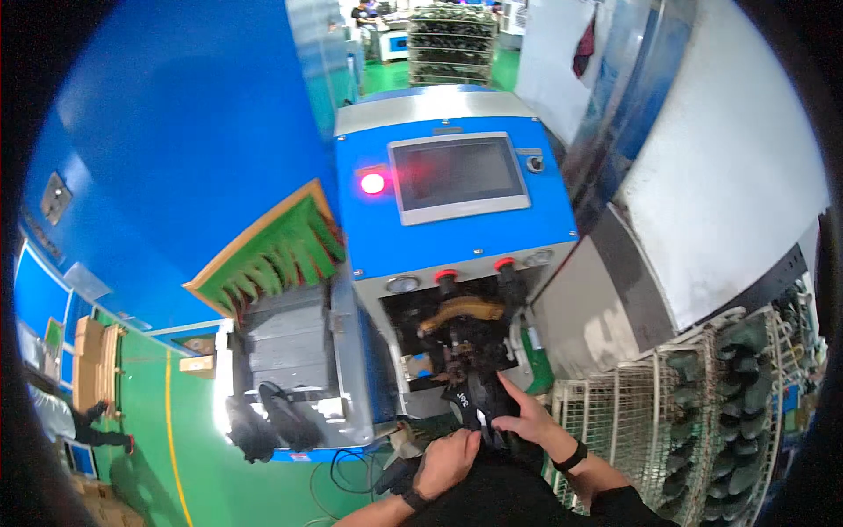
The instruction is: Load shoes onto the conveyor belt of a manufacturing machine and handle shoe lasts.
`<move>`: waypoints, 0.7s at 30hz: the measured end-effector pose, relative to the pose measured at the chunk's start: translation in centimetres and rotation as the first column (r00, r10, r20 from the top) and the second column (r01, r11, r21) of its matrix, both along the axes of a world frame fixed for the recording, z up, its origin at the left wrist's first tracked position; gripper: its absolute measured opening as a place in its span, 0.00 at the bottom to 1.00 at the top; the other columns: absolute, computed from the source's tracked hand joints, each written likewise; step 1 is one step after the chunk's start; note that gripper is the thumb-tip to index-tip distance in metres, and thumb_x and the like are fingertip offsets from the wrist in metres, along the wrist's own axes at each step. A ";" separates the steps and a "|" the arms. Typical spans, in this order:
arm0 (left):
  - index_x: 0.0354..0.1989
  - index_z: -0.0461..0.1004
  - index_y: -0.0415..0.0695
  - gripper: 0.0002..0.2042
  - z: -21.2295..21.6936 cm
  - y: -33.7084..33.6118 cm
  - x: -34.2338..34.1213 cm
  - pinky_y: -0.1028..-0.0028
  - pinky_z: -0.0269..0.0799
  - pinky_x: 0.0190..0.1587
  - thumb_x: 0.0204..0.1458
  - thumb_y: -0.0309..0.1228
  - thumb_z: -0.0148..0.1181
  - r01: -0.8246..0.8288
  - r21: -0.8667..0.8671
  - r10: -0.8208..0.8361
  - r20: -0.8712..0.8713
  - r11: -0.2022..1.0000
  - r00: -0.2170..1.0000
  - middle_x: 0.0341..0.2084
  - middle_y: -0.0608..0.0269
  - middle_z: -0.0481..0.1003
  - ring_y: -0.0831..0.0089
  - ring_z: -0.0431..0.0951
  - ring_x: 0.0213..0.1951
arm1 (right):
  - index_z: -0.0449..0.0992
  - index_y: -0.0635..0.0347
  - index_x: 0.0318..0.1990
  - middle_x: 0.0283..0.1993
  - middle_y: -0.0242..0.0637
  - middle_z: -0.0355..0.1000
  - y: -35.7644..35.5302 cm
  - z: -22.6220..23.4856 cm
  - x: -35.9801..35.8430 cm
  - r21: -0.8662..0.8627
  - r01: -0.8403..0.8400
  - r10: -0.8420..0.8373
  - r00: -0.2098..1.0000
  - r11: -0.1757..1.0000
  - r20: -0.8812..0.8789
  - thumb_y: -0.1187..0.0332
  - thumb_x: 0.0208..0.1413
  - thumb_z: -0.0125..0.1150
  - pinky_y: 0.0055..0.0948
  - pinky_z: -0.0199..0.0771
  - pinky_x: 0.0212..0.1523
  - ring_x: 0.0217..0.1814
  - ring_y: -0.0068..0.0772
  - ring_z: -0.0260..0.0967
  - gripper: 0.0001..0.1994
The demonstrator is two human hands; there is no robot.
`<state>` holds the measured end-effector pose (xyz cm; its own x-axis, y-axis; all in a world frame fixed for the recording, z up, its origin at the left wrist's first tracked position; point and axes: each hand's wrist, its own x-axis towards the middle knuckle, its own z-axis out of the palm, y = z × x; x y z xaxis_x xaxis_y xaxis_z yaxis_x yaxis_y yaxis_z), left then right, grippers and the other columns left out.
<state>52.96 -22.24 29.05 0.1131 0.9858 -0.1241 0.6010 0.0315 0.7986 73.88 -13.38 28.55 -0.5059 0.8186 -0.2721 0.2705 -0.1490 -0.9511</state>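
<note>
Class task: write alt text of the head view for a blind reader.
A person's left hand and right hand touch a black shoe-like piece at a blue machine with a glowing red light. Dark pieces lie left, a wire rack stands right.

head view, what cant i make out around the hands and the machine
All in the head view:
Left hand: most of its fingers, hidden by the hand itself.
Black item at the hands: its near end, lost against the dark clothing.
Machine: parts inside its opening, too dark and blurred.
Wire rack: its bottom, cut off by the lower edge.
</note>
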 end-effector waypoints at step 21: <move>0.24 0.74 0.34 0.20 -5.5 2.3 -3.1 0.53 0.71 0.36 0.62 0.37 0.45 0.032 -0.018 -0.027 0.252 0.999 0.967 0.23 0.40 0.75 0.44 0.76 0.30 | 0.53 0.63 0.74 0.61 0.37 0.69 -0.9 -3.3 0.4 -0.386 0.315 -0.432 0.861 0.867 -0.269 0.74 0.44 0.63 0.23 0.71 0.54 0.54 0.26 0.70 0.45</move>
<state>49.91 -19.95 23.54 0.1725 0.9789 -0.1093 0.3820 0.0358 0.9235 74.31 -14.28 25.29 -0.2865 0.8612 -0.4198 -0.1949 -0.4814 -0.8545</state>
